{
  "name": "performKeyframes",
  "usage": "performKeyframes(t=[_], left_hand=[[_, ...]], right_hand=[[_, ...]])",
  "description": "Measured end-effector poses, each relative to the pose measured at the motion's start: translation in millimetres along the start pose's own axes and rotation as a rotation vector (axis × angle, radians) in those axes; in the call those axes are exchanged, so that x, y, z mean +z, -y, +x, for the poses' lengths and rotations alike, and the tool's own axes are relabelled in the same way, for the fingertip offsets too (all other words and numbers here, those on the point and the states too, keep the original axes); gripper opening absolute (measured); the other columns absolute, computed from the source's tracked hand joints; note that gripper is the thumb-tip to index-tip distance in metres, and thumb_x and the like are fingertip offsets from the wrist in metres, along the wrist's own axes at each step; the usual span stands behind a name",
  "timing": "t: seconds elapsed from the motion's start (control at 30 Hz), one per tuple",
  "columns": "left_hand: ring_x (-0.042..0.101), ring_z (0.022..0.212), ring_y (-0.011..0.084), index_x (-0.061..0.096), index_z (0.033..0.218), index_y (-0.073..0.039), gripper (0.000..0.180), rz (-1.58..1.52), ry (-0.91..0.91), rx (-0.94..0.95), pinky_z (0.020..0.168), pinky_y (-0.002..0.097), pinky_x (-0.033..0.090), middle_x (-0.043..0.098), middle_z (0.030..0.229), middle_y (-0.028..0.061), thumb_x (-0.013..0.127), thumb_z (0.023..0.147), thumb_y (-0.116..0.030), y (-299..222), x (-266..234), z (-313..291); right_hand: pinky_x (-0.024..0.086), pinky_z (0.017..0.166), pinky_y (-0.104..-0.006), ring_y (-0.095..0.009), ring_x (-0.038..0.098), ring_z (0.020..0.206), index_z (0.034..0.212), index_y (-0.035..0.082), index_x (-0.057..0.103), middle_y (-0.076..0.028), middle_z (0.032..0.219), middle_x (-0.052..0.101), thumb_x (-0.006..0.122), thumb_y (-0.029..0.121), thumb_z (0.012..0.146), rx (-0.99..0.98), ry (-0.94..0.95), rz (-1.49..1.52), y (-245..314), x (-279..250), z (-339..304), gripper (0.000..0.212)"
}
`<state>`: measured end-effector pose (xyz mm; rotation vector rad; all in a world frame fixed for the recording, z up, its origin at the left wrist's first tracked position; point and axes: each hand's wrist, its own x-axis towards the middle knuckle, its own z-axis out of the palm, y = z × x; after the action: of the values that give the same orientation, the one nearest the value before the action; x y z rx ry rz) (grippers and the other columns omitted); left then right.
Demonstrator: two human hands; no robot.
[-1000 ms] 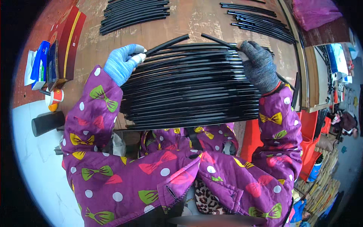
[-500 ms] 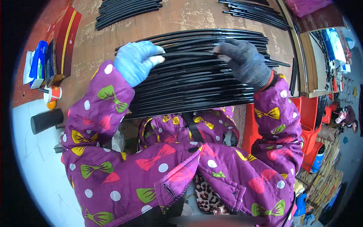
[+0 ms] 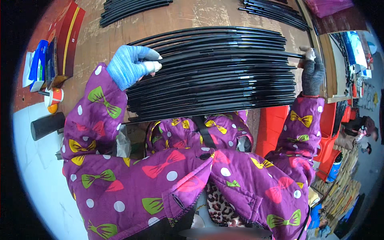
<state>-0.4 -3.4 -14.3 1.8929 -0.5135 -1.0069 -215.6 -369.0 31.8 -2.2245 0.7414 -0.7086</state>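
in the head view, a long black rod [image 3: 294, 55] is pinched at its right end by the closed fingertips of the right hand [image 3: 312, 74], above the layer of black rods [image 3: 208, 82] spread on the table [image 3: 188, 16]. the left hand [image 3: 127, 66] is held at the layer's left side, thumb and finger slightly parted – whether the rod is gripped there cannot be told. the step is judged to be this rod's aligning – next, a light, level guiding seems called for.
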Motion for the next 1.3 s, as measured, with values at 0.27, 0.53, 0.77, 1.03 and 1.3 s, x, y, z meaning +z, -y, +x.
performKeyframes(t=[0.27, 0.53, 0.77, 1.03, 1.3], left_hand=[[0.056, 0.065, 0.0103, 0.062, 0.091, 0.002, 0.02, 0.136, -0.161, 0.206, 0.061, 0.023, 0.045, 0.062, 0.073, 0.0066, 0.063, 0.073, -0.004, 0.4, 12.4, 2.8], [0.056, 0.065, 0.0111, 0.062, 0.091, 0.002, 0.021, 0.13, -0.107, 0.153, 0.062, 0.0241, 0.045, 0.063, 0.074, 0.008, 0.064, 0.072, -0.008, 4.9, 12.3, -13.2], [0.059, 0.074, 0.0146, 0.063, 0.087, 0.001, 0.021, 0.17, -0.082, 0.314, 0.07, 0.0261, 0.045, 0.064, 0.077, 0.0098, 0.066, 0.07, -0.01, -12.6, 40.6, -1.4], [0.059, 0.082, 0.0192, 0.063, 0.09, -0.001, 0.021, 0.316, -0.146, 0.381, 0.076, 0.029, 0.044, 0.063, 0.082, 0.0104, 0.064, 0.072, -0.013, 16.8, 10.1, -5.4], [0.054, 0.063, 0.0095, 0.062, 0.094, -0.001, 0.022, 0.133, -0.12, 0.038, 0.06, 0.0244, 0.045, 0.062, 0.077, 0.006, 0.063, 0.074, -0.01, 40.8, -11.8, -11.7]], right_hand=[[0.027, 0.044, -0.0189, -0.002, 0.035, 0.049, 0.074, 0.007, 0.058, 0.005, 0.054, 0.043, 0.052, 0.032, 0.085, 0.158, 0.028, 0.27, 2.6, 52.6, -33.8, 0.028], [0.029, 0.041, -0.0192, -0.005, 0.036, 0.045, 0.081, 0.004, 0.056, 0.003, 0.054, 0.042, 0.054, 0.027, 0.084, 0.151, 0.114, 0.507, 14.5, 71.9, -45.3, 0.023], [0.039, 0.047, -0.0198, -0.005, 0.047, 0.053, 0.089, 0.004, 0.057, -0.001, 0.066, 0.053, 0.054, 0.012, 0.081, 0.211, 0.476, 0.53, 85.2, 106.1, -84.5, 0.012], [0.036, 0.044, -0.0219, -0.009, 0.043, 0.045, 0.089, 0.0, 0.054, -0.002, 0.056, 0.047, 0.056, 0.022, 0.078, 0.202, 0.269, 0.717, 45.0, 74.2, -65.1, 0.024], [0.031, 0.048, -0.0237, -0.008, 0.036, 0.044, 0.093, 0.004, 0.054, 0.0, 0.059, 0.045, 0.055, 0.023, 0.079, 0.271, 0.306, 0.899, 22.6, 49.3, -59.2, 0.024]])
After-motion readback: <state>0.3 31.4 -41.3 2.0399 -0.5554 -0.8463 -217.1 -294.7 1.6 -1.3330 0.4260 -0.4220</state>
